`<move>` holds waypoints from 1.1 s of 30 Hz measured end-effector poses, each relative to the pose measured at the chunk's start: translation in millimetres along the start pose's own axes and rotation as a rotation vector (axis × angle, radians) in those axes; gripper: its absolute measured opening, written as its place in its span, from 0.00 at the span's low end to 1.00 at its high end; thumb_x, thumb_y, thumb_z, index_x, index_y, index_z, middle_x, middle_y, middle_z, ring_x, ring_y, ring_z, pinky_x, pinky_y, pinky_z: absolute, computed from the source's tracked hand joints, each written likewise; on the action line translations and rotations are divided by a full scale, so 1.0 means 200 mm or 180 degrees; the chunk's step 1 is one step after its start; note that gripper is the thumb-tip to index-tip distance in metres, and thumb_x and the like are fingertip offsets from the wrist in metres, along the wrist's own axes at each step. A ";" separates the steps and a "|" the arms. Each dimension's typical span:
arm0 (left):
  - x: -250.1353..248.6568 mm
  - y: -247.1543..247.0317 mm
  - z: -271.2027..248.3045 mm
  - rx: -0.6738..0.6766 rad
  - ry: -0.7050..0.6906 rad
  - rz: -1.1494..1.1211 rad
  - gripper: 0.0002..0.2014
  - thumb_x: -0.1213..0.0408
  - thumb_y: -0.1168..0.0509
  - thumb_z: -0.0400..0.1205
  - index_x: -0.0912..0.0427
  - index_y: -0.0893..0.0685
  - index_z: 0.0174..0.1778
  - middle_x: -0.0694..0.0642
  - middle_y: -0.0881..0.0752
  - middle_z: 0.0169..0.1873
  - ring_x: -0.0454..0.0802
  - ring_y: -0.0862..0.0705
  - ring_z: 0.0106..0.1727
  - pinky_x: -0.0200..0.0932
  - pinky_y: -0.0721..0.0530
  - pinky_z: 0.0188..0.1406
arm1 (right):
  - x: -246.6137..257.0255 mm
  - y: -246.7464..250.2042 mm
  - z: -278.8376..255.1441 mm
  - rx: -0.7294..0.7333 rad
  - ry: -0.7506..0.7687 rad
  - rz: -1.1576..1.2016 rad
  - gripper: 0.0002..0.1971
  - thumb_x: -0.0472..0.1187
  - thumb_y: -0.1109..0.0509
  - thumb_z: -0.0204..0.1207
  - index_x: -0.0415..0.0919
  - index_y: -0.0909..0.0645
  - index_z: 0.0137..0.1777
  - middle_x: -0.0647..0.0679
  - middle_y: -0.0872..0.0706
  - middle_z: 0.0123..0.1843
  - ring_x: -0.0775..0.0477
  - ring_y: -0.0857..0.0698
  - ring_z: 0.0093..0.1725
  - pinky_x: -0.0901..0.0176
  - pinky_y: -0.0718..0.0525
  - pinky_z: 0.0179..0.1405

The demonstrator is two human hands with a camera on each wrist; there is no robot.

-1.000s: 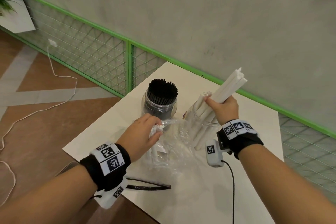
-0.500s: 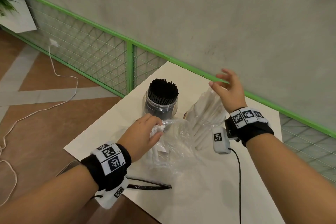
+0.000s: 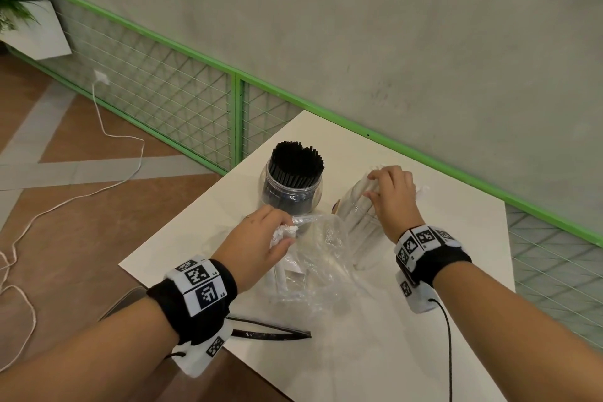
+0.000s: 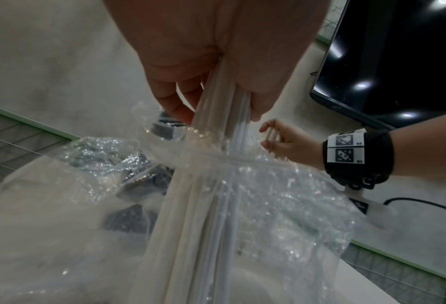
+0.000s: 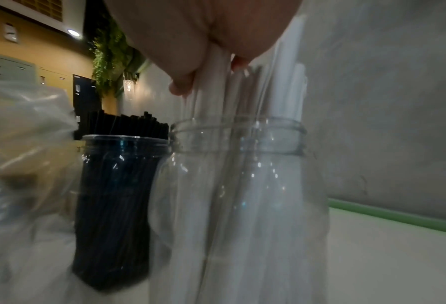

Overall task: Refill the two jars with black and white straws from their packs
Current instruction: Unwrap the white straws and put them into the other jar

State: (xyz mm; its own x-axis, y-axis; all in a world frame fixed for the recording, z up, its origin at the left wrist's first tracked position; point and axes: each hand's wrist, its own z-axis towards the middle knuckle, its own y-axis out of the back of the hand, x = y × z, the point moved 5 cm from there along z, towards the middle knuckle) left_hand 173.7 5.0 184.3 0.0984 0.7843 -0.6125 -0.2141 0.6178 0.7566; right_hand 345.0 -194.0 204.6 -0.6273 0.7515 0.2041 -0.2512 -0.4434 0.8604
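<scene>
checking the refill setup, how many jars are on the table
2. The black-straw jar stands at the table's far left; the white-straw jar is just right of it, under the right hand.

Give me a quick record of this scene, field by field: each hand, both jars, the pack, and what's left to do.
left hand: grips white straws at the mouth of the clear pack
right hand: on the tops of the white straws standing in the clear jar
black jar: packed with black straws
table: white, holds both jars and pack
remaining: straws in the pack not yet in the jar
</scene>
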 end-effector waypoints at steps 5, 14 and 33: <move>0.00 0.00 0.00 -0.0027 -0.0020 -0.0021 0.10 0.56 0.35 0.81 0.52 0.22 0.57 0.42 0.26 0.50 0.44 0.24 0.50 0.37 0.29 0.49 | -0.02 -0.01 0.02 0.0226 -0.0168 -0.0334 0.22 0.39 0.30 0.77 0.37 0.24 0.70 0.39 0.25 0.73 0.34 0.32 0.75 0.40 0.37 0.74; 0.00 -0.01 0.00 -0.0019 -0.0039 -0.0026 0.10 0.56 0.35 0.81 0.51 0.23 0.57 0.42 0.26 0.50 0.44 0.23 0.50 0.38 0.26 0.50 | -0.13 0.07 0.00 0.0493 -0.0708 -0.0554 0.37 0.65 0.48 0.81 0.41 0.45 0.83 0.44 0.44 0.86 0.40 0.51 0.85 0.39 0.55 0.83; 0.00 0.00 -0.01 -0.0018 0.0017 -0.0037 0.09 0.55 0.36 0.81 0.50 0.22 0.56 0.40 0.28 0.49 0.40 0.27 0.49 0.23 0.32 0.45 | -0.19 -0.03 0.12 0.0360 -0.0402 0.0075 0.27 0.55 0.23 0.68 0.49 0.19 0.67 0.44 0.20 0.61 0.34 0.24 0.60 0.41 0.21 0.59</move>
State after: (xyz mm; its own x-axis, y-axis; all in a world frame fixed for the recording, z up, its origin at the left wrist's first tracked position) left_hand 171.3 4.6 183.9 0.0957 0.7768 -0.6225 -0.2184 0.6265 0.7482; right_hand 388.0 -207.3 203.4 -0.5326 0.8001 0.2758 -0.1484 -0.4092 0.9003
